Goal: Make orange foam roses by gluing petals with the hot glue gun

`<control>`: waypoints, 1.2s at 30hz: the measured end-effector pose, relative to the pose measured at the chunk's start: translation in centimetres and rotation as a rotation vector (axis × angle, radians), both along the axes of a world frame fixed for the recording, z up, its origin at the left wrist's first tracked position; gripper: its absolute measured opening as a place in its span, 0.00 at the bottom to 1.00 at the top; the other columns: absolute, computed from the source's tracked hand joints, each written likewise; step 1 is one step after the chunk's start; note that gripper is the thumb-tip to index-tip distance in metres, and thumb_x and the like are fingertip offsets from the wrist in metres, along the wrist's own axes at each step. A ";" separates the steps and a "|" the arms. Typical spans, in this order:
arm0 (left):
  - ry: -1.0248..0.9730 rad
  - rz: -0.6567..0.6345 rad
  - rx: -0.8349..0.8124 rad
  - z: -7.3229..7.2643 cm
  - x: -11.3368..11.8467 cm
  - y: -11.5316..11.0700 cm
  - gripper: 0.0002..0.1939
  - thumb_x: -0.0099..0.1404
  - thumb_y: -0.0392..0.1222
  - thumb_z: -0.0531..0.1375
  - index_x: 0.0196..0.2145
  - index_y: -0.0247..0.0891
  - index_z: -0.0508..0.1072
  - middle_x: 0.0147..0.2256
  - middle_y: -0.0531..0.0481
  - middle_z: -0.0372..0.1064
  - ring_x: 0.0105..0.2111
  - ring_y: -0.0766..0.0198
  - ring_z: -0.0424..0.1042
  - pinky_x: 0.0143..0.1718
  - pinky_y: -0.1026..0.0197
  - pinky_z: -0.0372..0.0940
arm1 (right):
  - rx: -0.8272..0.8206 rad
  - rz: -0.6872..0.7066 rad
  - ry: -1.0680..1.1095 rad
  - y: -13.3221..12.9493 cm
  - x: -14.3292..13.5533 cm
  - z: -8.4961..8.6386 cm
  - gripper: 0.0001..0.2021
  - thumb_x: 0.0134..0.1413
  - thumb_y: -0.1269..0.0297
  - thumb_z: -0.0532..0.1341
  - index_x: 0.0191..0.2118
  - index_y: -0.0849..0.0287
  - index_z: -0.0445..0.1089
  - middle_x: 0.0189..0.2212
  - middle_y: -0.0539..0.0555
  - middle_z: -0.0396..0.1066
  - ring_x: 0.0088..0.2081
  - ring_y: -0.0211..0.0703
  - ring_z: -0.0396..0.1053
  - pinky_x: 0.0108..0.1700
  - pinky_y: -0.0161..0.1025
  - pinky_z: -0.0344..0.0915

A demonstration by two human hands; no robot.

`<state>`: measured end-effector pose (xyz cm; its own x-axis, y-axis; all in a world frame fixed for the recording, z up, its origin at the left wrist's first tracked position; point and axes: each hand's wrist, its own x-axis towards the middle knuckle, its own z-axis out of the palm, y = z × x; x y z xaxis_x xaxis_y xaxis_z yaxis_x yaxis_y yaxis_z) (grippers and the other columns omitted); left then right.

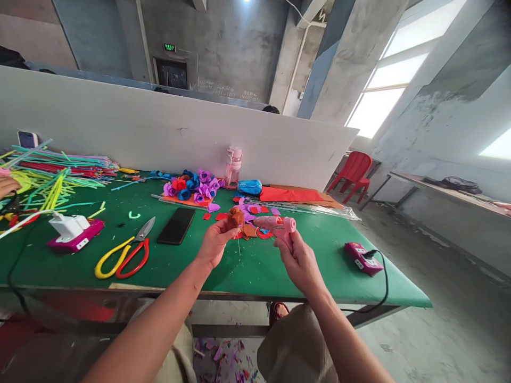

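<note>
My left hand pinches a brown paper flower above the middle of the table, with a thin stem hanging below it. A pink hot glue gun is gripped in my right hand, its nozzle pointing left, close to the flower. Whether the nozzle touches the flower I cannot tell. Behind and under both, loose purple, red and brown paper petals lie scattered. A pile of finished purple, blue and red paper flowers sits further back to the left.
Scissors, a black phone and a power strip lie left on the green table. Another power strip sits right. Pipe cleaners fill the far left, near another person's hand. A bottle stands by the white partition.
</note>
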<state>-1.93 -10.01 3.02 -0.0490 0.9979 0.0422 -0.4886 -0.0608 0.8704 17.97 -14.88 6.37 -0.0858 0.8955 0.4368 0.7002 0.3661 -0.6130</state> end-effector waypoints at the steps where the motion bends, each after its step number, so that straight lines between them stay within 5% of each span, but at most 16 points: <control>1: -0.002 0.003 0.002 0.0 0.0 0.0 0.14 0.42 0.35 0.70 0.31 0.37 0.79 0.31 0.49 0.76 0.30 0.66 0.69 0.34 0.62 0.59 | -0.009 0.009 0.010 0.0 0.0 0.0 0.16 0.59 0.57 0.49 0.47 0.60 0.63 0.23 0.50 0.67 0.21 0.39 0.62 0.24 0.34 0.56; 36: -0.031 -0.002 -0.007 0.1 0.3 0.0 0.13 0.41 0.35 0.71 0.30 0.37 0.79 0.30 0.51 0.75 0.28 0.69 0.67 0.32 0.63 0.59 | 0.050 -0.034 -0.028 0.2 -0.6 -1.1 0.16 0.60 0.59 0.49 0.49 0.61 0.62 0.24 0.50 0.68 0.21 0.40 0.62 0.25 0.34 0.55</control>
<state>-1.59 -10.03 3.14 -0.0484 0.9983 0.0337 -0.5151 -0.0538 0.8554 17.37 -14.67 5.26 -0.0684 0.8753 0.4788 0.7291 0.3714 -0.5748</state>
